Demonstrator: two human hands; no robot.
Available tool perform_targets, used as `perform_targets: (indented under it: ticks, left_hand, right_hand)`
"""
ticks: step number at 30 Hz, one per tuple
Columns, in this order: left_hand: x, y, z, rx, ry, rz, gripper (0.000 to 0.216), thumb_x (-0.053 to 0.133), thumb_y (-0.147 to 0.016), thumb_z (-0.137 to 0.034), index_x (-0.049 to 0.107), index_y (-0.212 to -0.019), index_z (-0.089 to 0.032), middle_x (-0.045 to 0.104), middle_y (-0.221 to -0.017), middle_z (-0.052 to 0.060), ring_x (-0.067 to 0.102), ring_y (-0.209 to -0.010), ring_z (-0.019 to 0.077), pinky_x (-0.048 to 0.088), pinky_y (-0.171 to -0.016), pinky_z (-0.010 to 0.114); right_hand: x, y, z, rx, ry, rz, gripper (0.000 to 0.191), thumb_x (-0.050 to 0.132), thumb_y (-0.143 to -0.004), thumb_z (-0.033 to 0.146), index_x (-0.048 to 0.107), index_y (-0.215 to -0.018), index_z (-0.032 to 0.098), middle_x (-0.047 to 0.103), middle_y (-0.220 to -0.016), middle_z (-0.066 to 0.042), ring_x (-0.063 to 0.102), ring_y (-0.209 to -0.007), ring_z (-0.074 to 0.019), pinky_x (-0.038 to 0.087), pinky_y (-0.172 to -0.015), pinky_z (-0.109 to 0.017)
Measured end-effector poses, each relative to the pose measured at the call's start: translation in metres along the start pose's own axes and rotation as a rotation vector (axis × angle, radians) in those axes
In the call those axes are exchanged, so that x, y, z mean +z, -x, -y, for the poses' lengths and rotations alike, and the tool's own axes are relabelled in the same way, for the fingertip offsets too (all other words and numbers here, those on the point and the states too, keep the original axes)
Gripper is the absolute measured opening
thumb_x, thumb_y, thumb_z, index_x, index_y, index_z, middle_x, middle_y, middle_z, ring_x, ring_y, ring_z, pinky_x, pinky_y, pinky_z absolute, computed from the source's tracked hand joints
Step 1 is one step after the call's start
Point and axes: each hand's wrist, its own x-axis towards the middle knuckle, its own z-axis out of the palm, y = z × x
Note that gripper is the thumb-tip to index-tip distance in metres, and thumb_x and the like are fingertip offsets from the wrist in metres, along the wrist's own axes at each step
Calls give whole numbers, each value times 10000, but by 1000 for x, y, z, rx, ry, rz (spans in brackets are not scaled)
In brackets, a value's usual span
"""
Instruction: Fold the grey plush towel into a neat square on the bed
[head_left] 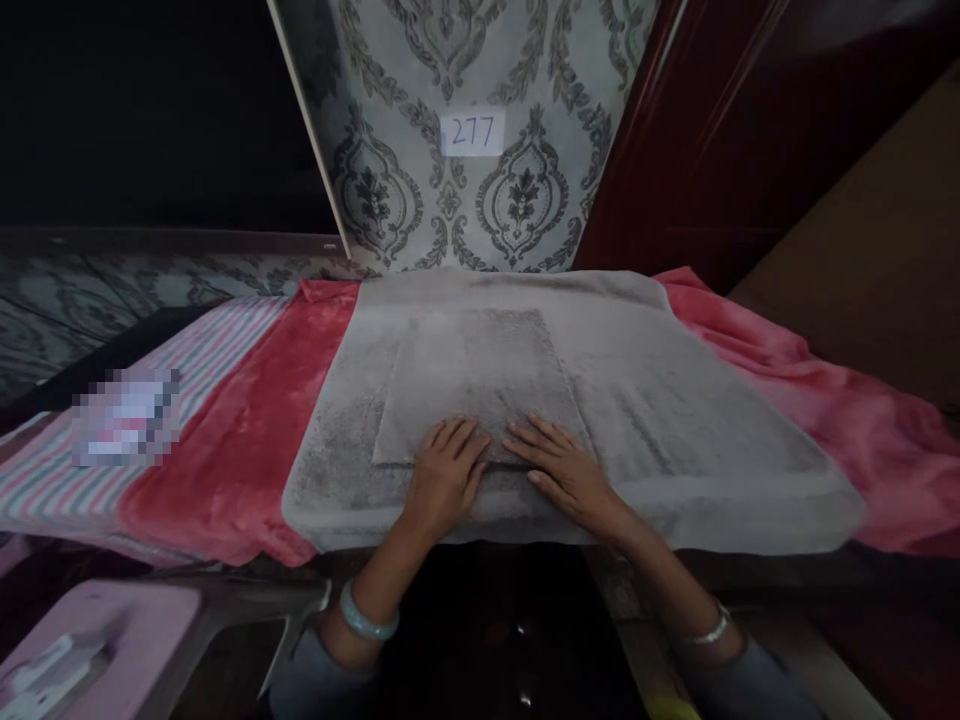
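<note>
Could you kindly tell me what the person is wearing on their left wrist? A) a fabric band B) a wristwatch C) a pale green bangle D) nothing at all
C. A pale green bangle circles the wrist above the left hand, which lies flat on the folded grey towel.

The left grip (444, 478) and right grip (561, 473) rest flat on a folded gray towel (480, 380), a red blanket (232, 430) left of them.

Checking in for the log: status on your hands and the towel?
Left hand and right hand flat on near edge of smaller grey towel. It lies on larger grey towel. Nothing in the way.
</note>
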Motion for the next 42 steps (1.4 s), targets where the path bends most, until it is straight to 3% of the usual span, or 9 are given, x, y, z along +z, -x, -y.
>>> perform_targets:
  ticks: [4,7,11,16,24,31,36,39,42]
  left_hand:
    - [-19,14,20,-159,42,0,299,513,-939,-323,671,-1171,-220,638,-1326,114,546,-1279,290,344,-1118,579]
    - [-33,23,43,-376,162,-96,343,497,-932,-404,692,-1137,-210,659,-1284,120,581,-1231,287,421,-1070,535]
    - [-38,25,66,-583,256,-206,379,522,-884,-427,689,-1130,-192,674,-1245,113,610,-1171,277,475,-1016,488]
    - [-32,18,73,-708,306,-179,447,559,-816,-371,645,-1208,-173,727,-1085,78,663,-926,231,543,-832,388]
    - [-32,15,67,-705,223,-82,458,485,-827,-255,623,-1253,-160,726,-980,52,614,-665,173,529,-732,350]
    - [-37,5,44,-505,-93,-160,394,459,-897,-246,644,-1216,-106,651,-1205,177,585,-1149,315,463,-998,495]
    - [-24,-27,-4,-160,-92,56,471,378,-974,-262,469,-1419,-138,421,-1541,131,282,-1472,286,278,-1177,535]
    - [-10,-32,-14,-157,-115,225,507,389,-981,-330,435,-1448,-137,397,-1556,135,292,-1470,293,258,-1176,577]
    - [-1,-24,-11,-196,-138,296,537,388,-983,-362,423,-1457,-114,403,-1550,144,317,-1459,291,271,-1173,563]
  right_hand:
    - [13,30,-8,202,-66,-305,510,307,-1029,513,545,-1409,270,437,-1520,-71,295,-1451,-269,291,-1153,-547]
    - [15,37,-17,389,-124,-489,563,338,-1000,553,546,-1402,220,472,-1488,-118,425,-1375,-273,342,-1129,-529]
    - [9,25,-23,575,-183,-524,624,428,-923,566,569,-1374,158,590,-1358,-153,558,-1226,-317,440,-1038,-517]
    - [-4,11,-28,705,-298,-457,632,519,-851,510,562,-1382,171,684,-1180,-128,631,-1084,-316,505,-921,-476]
    - [4,14,-29,585,-294,-547,479,519,-861,460,664,-1239,204,647,-1282,-108,577,-1175,-296,431,-1035,-489]
    - [6,10,-11,488,93,-624,500,365,-969,458,646,-1271,175,611,-1272,-162,534,-1201,-319,405,-1037,-539]
    - [9,-20,21,310,221,-341,516,272,-1014,339,444,-1477,188,380,-1550,-104,257,-1453,-290,238,-1155,-550]
    - [19,-29,27,263,224,-132,523,282,-1010,320,421,-1496,185,380,-1555,-82,257,-1460,-274,252,-1158,-525]
    - [25,-22,26,269,230,-100,526,274,-1013,313,417,-1499,170,367,-1560,-69,261,-1462,-263,245,-1168,-512]
